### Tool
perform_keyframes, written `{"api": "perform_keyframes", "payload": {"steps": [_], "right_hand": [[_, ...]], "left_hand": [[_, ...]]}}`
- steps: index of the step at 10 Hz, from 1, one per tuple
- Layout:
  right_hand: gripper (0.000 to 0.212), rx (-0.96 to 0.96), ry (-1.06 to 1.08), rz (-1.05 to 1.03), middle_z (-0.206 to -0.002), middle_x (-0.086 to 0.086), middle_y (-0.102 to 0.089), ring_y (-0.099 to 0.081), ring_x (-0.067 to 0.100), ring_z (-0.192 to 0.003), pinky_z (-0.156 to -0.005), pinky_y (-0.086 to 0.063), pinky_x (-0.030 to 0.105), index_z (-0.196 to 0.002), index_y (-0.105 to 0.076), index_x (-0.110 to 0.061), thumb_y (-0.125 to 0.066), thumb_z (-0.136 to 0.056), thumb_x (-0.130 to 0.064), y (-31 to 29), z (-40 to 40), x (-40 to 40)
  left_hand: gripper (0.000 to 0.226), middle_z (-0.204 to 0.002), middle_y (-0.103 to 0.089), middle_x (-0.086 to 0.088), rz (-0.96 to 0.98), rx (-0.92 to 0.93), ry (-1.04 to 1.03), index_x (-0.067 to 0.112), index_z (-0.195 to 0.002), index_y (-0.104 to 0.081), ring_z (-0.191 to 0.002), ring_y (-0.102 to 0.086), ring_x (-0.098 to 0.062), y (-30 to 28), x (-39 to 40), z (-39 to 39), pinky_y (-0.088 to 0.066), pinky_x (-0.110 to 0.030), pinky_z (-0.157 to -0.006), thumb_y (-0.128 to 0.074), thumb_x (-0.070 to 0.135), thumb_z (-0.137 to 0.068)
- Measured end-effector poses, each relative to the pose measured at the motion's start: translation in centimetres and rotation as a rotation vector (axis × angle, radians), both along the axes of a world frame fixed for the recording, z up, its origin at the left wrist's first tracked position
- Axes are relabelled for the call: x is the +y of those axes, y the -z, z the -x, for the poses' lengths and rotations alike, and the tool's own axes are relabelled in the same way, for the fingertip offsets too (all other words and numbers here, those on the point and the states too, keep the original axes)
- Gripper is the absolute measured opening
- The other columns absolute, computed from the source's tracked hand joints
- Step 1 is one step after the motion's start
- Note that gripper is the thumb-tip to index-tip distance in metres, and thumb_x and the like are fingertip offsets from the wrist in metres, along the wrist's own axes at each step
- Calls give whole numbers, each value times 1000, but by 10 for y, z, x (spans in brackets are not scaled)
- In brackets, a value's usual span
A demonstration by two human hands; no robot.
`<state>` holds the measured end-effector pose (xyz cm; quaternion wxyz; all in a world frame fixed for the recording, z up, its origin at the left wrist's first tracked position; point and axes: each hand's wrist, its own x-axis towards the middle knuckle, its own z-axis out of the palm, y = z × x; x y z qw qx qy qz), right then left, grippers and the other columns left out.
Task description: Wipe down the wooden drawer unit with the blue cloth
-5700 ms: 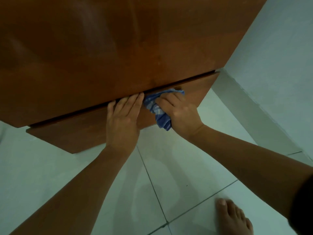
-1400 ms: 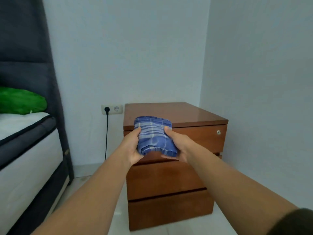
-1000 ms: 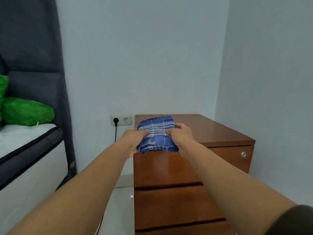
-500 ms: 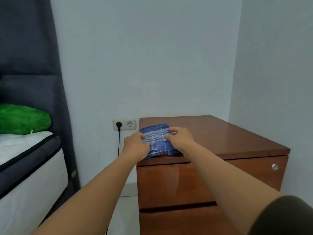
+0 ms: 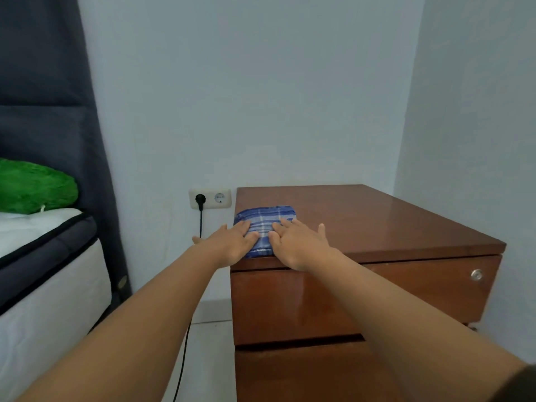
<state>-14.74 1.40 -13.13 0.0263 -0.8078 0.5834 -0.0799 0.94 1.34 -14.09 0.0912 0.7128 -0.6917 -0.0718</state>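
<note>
The wooden drawer unit [image 5: 391,227] stands in the room's corner, its glossy top facing me. A folded blue checked cloth [image 5: 265,217] lies flat on the top's front left corner. My left hand [image 5: 232,242] rests palm down on the cloth's left part with fingers spread. My right hand [image 5: 298,245] lies palm down on its right part, fingers apart. Neither hand grips the cloth; both lie flat over it. The near edge of the cloth is partly hidden under my hands.
A wall socket [image 5: 210,198] with a black plug and cable [image 5: 200,224] sits left of the unit. A bed [image 5: 43,271] with a dark headboard and a green pillow [image 5: 32,192] is at the left. A round lock [image 5: 476,274] marks the top drawer front.
I stood up from the bottom drawer, carried the cloth in both hands to the unit's top and laid it down. My fingers have since opened and flattened on it.
</note>
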Motion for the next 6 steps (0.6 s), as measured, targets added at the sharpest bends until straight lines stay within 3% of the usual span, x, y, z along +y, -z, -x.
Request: {"api": "perform_keyframes", "payload": {"steps": [1, 3, 5, 6], "right_hand": [[54, 13, 9, -8, -162, -2, -6, -2, 21, -149, -114, 3, 63, -153, -15, -20, -13, -103, -40, -2, -2, 2], [54, 1, -4, -92, -162, 0, -9, -6, 23, -149, -116, 4, 59, -154, -14, -22, -15, -104, -43, -11, 4, 6], [46, -390, -64, 270, -151, -4, -38, -27, 14, -144, -120, -10, 46, -147, -35, -23, -34, -102, -35, -2, 20, 59], [41, -503, -170, 365, -143, -14, -45, -36, 1, -134, -119, -23, 35, -139, -44, -30, -45, -98, -33, 27, 35, 119]], "left_hand": [[60, -159, -3, 12, 14, 2, -9, 34, -150, -2, -147, 0, -20, 0, 3, 1, 2, -68, -109, -13, 58, -95], [61, -157, -21, 2, 155, 45, -82, 29, -149, -20, -147, -7, -20, 2, 20, 11, -1, -65, -110, -18, 58, -95], [51, -154, -27, 6, 504, 332, -67, 29, -145, -30, -146, -9, -14, 13, 65, 21, -6, -61, -113, -21, 47, -98], [41, -147, -32, 22, 659, 548, -23, 36, -137, -39, -144, -12, -4, 38, 113, 35, -13, -54, -115, -26, 43, -98]]}}
